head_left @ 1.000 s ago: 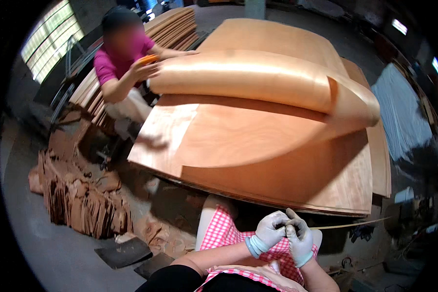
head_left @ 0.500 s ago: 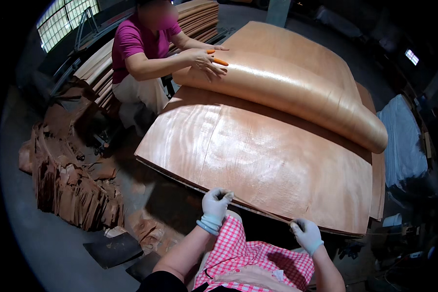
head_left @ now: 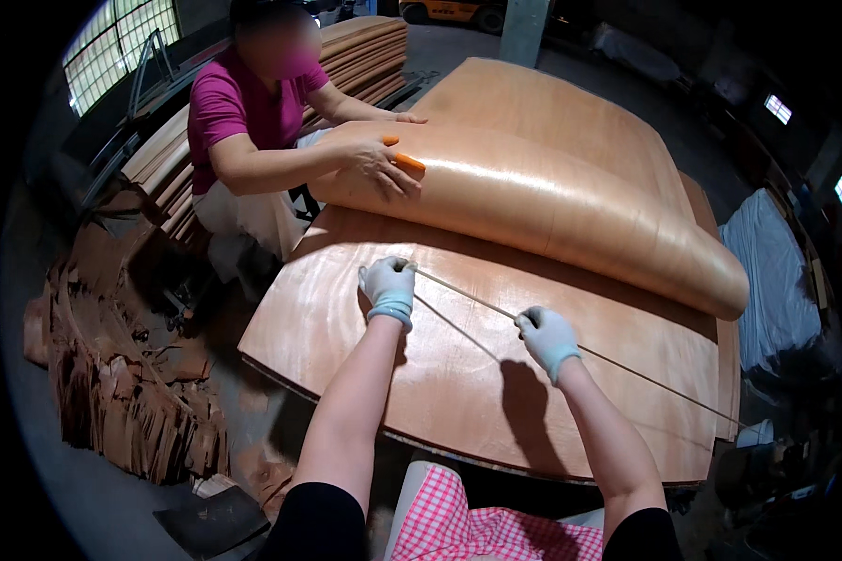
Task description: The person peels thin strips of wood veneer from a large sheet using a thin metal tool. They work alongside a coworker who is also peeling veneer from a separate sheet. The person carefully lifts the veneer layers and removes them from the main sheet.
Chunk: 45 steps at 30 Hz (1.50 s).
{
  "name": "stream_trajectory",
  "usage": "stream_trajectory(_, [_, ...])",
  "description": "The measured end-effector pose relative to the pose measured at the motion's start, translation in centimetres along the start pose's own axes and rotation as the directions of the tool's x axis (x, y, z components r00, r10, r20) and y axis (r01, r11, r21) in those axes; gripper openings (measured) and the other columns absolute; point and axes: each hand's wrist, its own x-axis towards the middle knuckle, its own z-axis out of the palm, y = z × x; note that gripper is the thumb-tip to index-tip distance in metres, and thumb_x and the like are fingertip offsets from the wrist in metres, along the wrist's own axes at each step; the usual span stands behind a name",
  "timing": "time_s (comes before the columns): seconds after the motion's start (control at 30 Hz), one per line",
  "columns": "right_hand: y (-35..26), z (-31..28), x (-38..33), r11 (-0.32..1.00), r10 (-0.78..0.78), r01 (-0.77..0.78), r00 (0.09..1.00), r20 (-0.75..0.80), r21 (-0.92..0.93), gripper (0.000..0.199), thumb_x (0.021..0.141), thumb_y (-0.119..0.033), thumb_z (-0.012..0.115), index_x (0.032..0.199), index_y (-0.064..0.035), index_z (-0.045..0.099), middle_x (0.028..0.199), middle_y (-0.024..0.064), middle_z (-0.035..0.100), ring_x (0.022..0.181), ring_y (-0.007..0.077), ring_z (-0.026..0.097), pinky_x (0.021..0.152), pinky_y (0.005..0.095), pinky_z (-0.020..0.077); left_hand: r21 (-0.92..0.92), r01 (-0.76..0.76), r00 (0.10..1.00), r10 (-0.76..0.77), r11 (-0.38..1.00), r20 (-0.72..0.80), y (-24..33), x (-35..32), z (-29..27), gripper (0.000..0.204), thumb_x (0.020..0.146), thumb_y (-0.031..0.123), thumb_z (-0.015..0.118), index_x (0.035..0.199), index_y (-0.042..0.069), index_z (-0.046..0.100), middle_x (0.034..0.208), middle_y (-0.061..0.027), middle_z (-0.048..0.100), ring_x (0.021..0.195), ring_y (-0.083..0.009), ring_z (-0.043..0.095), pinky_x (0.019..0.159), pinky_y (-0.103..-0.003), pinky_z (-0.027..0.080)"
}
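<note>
A long thin brown strip is stretched between my two gloved hands above a broad reddish-brown wood veneer sheet. My left hand pinches its far left end, with a pale blue band at the wrist. My right hand grips it farther along. Beyond that hand the strip runs on to the lower right, past the sheet's edge. Behind my hands lies a folded-back, rolled veneer sheet. A co-worker's hand with orange finger covers rests on the roll's left end.
The co-worker in a magenta shirt is at the far left. Torn veneer scraps are heaped at the left, near stacked veneer. A wrapped bundle and a whitish container stand at the right.
Both my hands have moved from the sheet's near edge forward over it, carrying the strip, now taut and well above the edge. The co-worker's hands and the roll's left end have shifted slightly nearer.
</note>
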Motion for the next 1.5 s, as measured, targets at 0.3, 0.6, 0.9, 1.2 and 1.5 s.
stream_trajectory(0.3, [1.4, 2.7, 7.3, 0.996, -0.008, 0.009, 1.000, 0.014, -0.088, 0.032, 0.090, -0.029, 0.054, 0.100, -0.0048, 0.071, 0.101, 0.0223, 0.068, 0.098, 0.0394, 0.064, 0.087, 0.0447, 0.0492, 0.224, 0.106, 0.994, -0.107, 0.969, -0.007, 0.4, 4.0, 3.3, 0.022, 0.076, 0.024, 0.075, 0.095, 0.012, 0.073, 0.102, -0.0118, 0.068, 0.105, -0.0306, 0.061, 0.099, -0.036, 0.043])
stream_trajectory(0.6, [3.6, 3.6, 8.0, 0.998, 0.025, -0.030, 0.996, 0.084, 0.059, 0.030, 0.090, -0.028, 0.056, 0.099, -0.0032, 0.071, 0.099, 0.0226, 0.068, 0.096, 0.0395, 0.064, 0.085, 0.0425, 0.0497, 0.411, -0.456, 0.864, 0.282, 0.789, 0.417, -1.1, 0.7, 2.8, 0.059, 0.096, 0.037, 0.047, 0.144, 0.004, 0.041, 0.150, -0.0155, 0.039, 0.142, -0.0307, 0.032, 0.118, -0.042, 0.021])
stream_trajectory(0.9, [1.2, 2.3, 7.5, 0.918, 0.142, -0.240, 0.942, 0.303, 0.316, 0.029, 0.092, -0.023, 0.059, 0.108, -0.0002, 0.068, 0.075, 0.0113, 0.067, 0.066, 0.0155, 0.064, 0.058, 0.0327, 0.0513, 0.388, -0.565, 0.790, 0.341, 0.728, 0.510, -1.9, -0.4, 1.3, 0.059, 0.097, 0.045, 0.042, 0.147, 0.013, 0.040, 0.154, -0.0205, 0.031, 0.145, -0.0333, 0.025, 0.119, -0.048, 0.014])
stream_trajectory(1.2, [-4.3, 5.4, 13.2, 0.935, -0.024, 0.119, 0.962, 0.272, -0.335, 0.024, 0.086, -0.021, 0.059, 0.098, -0.0042, 0.072, 0.098, 0.0186, 0.070, 0.092, 0.0326, 0.068, 0.080, 0.0410, 0.0545, 0.381, -0.568, 0.799, 0.377, 0.730, 0.469, -2.2, -0.8, 1.9, 0.058, 0.097, 0.043, 0.042, 0.146, 0.012, 0.041, 0.153, -0.0203, 0.033, 0.144, -0.0327, 0.026, 0.119, -0.047, 0.014])
stream_trajectory(1.5, [-3.8, 4.1, 12.2, 0.995, -0.098, 0.101, 0.978, 0.184, -0.005, 0.023, 0.090, -0.021, 0.061, 0.098, -0.0015, 0.069, 0.087, 0.0122, 0.071, 0.075, 0.0229, 0.067, 0.069, 0.0354, 0.0507, 0.090, -0.283, 0.879, 0.221, 0.955, 0.422, -2.1, 0.1, 0.8, 0.051, 0.097, 0.030, 0.044, 0.143, 0.009, 0.043, 0.148, -0.0212, 0.041, 0.138, -0.0333, 0.037, 0.116, -0.042, 0.025])
